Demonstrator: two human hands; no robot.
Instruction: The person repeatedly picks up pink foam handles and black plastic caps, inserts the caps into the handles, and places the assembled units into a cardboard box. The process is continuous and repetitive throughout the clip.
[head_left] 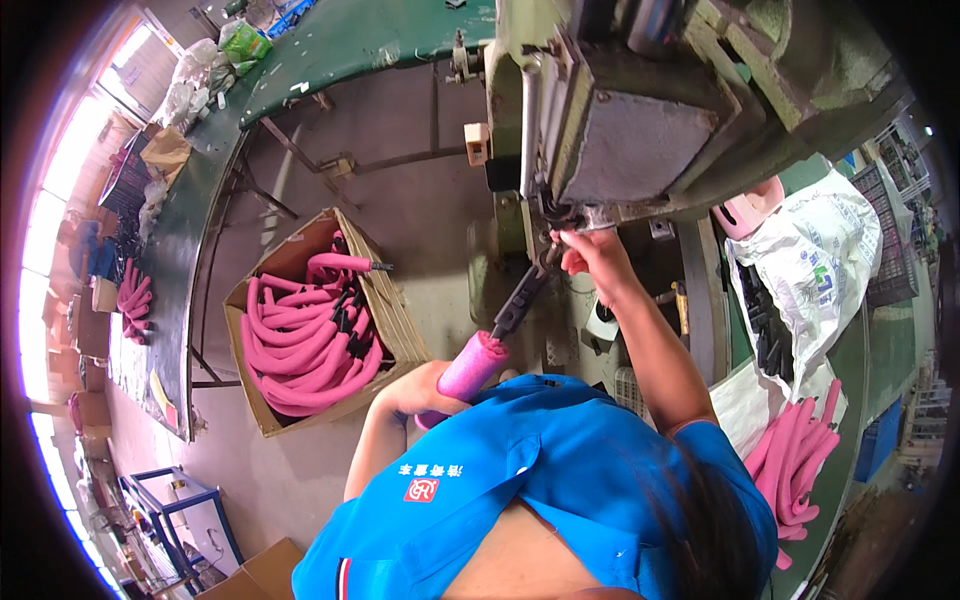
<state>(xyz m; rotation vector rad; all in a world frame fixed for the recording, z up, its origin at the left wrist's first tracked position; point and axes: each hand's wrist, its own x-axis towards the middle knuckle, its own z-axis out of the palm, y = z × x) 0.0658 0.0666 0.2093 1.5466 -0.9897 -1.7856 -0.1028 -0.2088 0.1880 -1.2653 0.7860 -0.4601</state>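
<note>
My left hand (428, 388) is wrapped around a pink foam-covered tube (472, 366), held slanting up and away from my body. From the tube's far end sticks a dark, narrow fitting (515, 306) with holes along it, reaching up to the machine head. My right hand (598, 258) is at the fitting's upper tip, just beneath the machine (640, 150). Its thumb and forefinger pinch together there; whatever small part lies between them is too small to make out. The machine is a heavy green-grey press with a flat metal plate on its side.
An open cardboard box (400, 310) full of bent pink foam tubes stands to the left. At right, a white woven sack (815, 270) holds dark parts, with loose pink tubes (795, 455) nearby. Green worktables (370, 45) run along the back and left. A blue-framed stand (175, 510) is lower left.
</note>
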